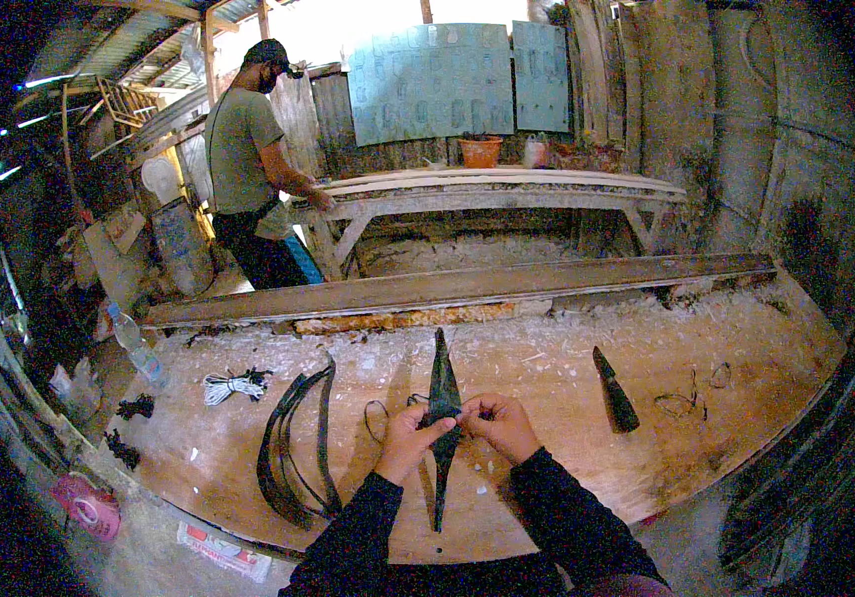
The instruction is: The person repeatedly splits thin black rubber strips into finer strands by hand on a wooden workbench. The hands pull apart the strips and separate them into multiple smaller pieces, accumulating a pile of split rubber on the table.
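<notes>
Before me, a dark, flat, diamond-shaped strip with long tapered ends [442,379] stands point-up over the wooden table. My left hand [410,441] grips its wide middle, thumb across the front. At its right edge, my right hand [503,428] has thumb and forefinger pinched together; whatever is between those fingertips is too small to make out. A thin dark cord loop [376,422] shows just left of my left hand. Further left lie several curved dark strips [274,460]. A dark tapered piece [616,395] rests to the right, near more thin dark cord [679,404].
On the table [537,507] are a white cord bundle [233,387] and two black bundles [135,406]. A plastic bottle [135,344] and pink roll [89,507] are at left. A long board [467,290] spans the far edge. Beyond, a person [248,149] stands at a bench [507,189].
</notes>
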The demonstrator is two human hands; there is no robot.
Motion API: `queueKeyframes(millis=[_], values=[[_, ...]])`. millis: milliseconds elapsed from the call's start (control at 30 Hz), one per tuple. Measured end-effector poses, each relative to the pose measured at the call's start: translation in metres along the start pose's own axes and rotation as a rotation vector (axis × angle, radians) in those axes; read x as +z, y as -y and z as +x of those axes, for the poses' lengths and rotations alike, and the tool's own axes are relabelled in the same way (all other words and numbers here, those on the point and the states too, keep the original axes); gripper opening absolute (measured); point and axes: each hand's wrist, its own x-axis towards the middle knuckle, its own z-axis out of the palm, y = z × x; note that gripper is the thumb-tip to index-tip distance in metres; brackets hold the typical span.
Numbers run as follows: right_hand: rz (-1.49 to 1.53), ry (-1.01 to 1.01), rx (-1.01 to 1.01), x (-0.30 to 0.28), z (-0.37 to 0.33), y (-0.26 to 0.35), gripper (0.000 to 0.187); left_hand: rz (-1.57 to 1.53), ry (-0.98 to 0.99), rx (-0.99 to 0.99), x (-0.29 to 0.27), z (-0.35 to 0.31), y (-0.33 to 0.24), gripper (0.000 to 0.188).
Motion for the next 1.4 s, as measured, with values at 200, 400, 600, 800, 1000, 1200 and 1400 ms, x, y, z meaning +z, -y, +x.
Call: queueKeyframes(millis=[200,400,600,800,1000,1200,1400], values=[[-0.063,-0.021,-0.040,0.005,-0.002,0.001,0.005,0.146,-0.044,0.055,0.004,-0.004,-0.006,0.014],[-0.098,-0.008,0.028,0.008,-0.009,0.014,0.008,0.217,-0.040,0.071,0.005,-0.005,-0.007,0.014],[-0.236,0.027,-0.079,0.007,-0.010,0.012,0.008,0.112,0.035,0.068,0.003,-0.004,-0.003,0.014],[-0.331,0.009,-0.103,0.009,-0.009,0.012,0.009,0.168,0.067,0.087,0.004,-0.007,-0.005,0.014],[-0.226,0.041,-0.069,0.003,-0.007,0.013,0.009,0.065,0.115,0.023,0.001,-0.006,-0.006,0.016],[-0.201,0.046,0.034,-0.008,0.000,-0.002,0.008,0.007,0.078,-0.003,0.001,-0.008,-0.012,0.017],[-0.466,0.015,0.069,-0.032,0.009,-0.008,0.006,-0.631,-0.124,-0.022,-0.024,-0.031,-0.050,0.014]])
